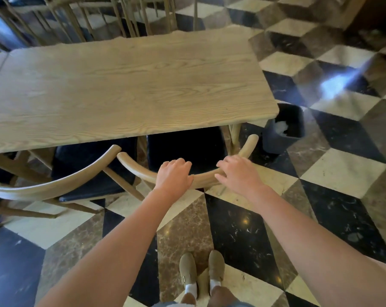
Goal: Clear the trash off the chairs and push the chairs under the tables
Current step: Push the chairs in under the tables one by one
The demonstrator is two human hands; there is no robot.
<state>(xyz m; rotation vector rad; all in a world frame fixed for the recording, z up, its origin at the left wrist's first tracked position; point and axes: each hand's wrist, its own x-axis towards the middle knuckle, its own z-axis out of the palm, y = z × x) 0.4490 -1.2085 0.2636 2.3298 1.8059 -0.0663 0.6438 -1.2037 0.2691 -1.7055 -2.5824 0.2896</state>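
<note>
A light wooden table [125, 85] fills the middle of the view. Below its near edge stands a wooden chair [138, 168] with a curved back rail and a black seat [185, 149], the seat partly under the tabletop. My left hand [173, 176] grips the middle of that rail. My right hand [238, 173] rests on the same rail further right, fingers curled over it. A second matching chair [54, 187] stands to the left, angled, with its black seat [92, 167] mostly out from under the table. No trash shows on either seat.
A dark bin [283, 129] with white paper inside stands on the floor by the table's right corner. More wooden chairs [130, 16] line the far side. The floor is checkered marble. My feet [200, 273] stand behind the chair.
</note>
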